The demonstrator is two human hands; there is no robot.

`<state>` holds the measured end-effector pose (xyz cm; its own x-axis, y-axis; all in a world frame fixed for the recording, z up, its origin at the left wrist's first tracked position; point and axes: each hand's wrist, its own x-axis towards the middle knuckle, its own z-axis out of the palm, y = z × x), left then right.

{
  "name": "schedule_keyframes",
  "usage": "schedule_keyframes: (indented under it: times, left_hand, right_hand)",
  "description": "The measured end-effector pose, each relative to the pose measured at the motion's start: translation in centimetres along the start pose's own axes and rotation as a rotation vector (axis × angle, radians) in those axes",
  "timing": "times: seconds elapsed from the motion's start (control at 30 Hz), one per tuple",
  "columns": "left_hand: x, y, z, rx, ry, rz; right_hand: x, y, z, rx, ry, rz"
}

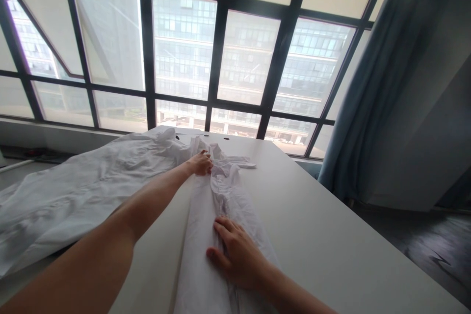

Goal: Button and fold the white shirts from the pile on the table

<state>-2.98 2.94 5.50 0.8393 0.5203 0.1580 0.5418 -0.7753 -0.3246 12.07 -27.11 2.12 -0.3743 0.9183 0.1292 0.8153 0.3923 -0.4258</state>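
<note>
A white shirt (200,235) lies lengthwise on the white table, folded into a long narrow strip, its collar end bunched up at the far side. With the arm stretched far forward, my left hand (201,163) is closed on the shirt's cloth near the collar; the fingertips are partly hidden. Nearer to me, my right hand (237,252) rests on the middle of the shirt, fingers extended and thumb apart, palm down over the front edge. A sleeve or cuff end (245,162) sticks out to the right beyond my left hand.
More crumpled white cloth (84,181) spreads over the table's left side and hangs past its edge. The white table (312,235) reaches toward large dark-framed windows (184,44). A blue-grey curtain (371,108) hangs at the right. Small dark holes (226,138) mark the table's far end.
</note>
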Motion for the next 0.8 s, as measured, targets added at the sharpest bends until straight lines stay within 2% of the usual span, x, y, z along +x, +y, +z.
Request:
schedule_keyframes:
  times: [0.13,0.27,0.33,0.4,0.5,0.67,0.8]
  left_hand:
    - [-0.5,2.0,1.1,0.032,0.061,-0.131]
    - [-1.5,4.0,2.4,-0.047,0.117,-0.304]
    - [-2.1,4.6,3.0,-0.138,0.066,-0.384]
    - [-2.5,4.8,3.6,-0.249,-0.034,-0.449]
    - [-3.0,4.5,4.0,-0.308,-0.146,-0.473]
    - [-1.6,4.8,2.4,-0.282,-0.135,-0.490]
    - [2.4,7.8,0.6,-0.268,-0.009,-0.456]
  right_hand:
    - [0.1,-0.2,-0.2,-0.059,0.006,0.012]
    - [0.1,-0.1,-0.2,-0.099,0.018,-0.062]
    - [0.1,0.0,-0.1,-0.102,0.012,-0.104]
    - [-0.1,0.1,0.1,-0.096,-0.003,-0.131]
    - [-0.4,0.0,0.1,-0.068,-0.044,-0.137]
    - [-0.6,-0.1,-0.5,0.011,-0.123,-0.131]
    - [-0.6,0.1,-0.7,0.044,-0.126,-0.172]
